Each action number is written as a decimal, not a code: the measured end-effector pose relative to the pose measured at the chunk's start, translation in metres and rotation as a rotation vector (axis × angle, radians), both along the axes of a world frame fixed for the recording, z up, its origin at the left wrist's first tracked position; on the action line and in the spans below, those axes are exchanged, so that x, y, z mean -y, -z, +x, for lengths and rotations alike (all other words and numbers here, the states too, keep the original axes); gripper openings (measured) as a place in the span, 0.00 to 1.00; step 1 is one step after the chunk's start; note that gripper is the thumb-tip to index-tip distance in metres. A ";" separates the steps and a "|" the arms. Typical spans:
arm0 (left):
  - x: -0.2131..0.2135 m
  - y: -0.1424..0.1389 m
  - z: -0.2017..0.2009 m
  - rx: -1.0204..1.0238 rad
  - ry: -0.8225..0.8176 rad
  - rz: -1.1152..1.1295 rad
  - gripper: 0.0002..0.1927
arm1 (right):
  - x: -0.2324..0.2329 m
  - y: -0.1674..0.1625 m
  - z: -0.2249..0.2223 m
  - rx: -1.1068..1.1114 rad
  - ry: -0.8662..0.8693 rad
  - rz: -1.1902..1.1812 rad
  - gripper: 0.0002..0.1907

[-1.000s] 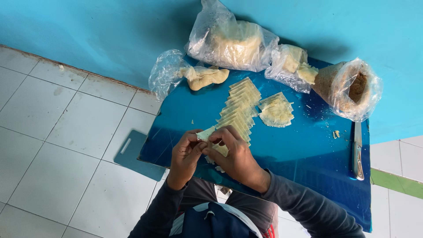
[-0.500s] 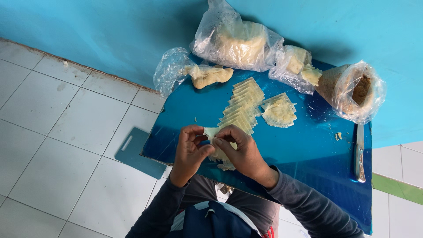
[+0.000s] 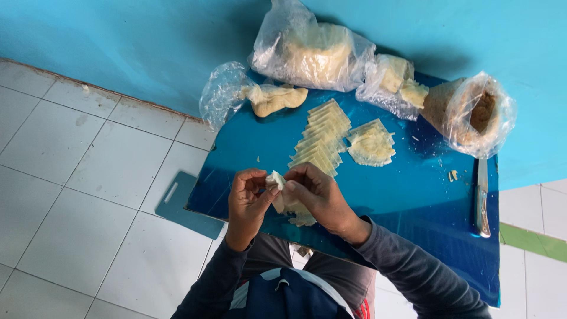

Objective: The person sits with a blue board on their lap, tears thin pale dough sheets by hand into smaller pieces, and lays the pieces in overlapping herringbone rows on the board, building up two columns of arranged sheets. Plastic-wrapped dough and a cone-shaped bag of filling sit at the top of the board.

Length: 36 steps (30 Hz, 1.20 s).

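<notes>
Head view: both hands, left hand (image 3: 247, 198) and right hand (image 3: 316, 192), now pinching folded dough piece (image 3: 276, 181) above blue board (image 3: 236, 142), lifted from flat wrapper row (image 3: 322, 139); earlier flatter, folding progressing.

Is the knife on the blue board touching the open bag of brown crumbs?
Cannot tell. In the head view the knife runs up to the lower edge of the bag, and its tip is lost against the clear plastic.
</notes>
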State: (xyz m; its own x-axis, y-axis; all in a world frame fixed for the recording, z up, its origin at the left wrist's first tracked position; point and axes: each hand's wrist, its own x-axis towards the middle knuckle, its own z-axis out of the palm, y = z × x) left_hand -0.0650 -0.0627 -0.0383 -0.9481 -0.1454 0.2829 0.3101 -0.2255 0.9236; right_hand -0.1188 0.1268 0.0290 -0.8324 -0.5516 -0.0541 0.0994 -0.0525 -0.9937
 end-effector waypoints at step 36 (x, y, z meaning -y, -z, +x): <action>0.011 0.010 0.018 0.087 -0.037 0.264 0.07 | -0.120 0.010 -0.053 -1.028 0.578 0.910 0.06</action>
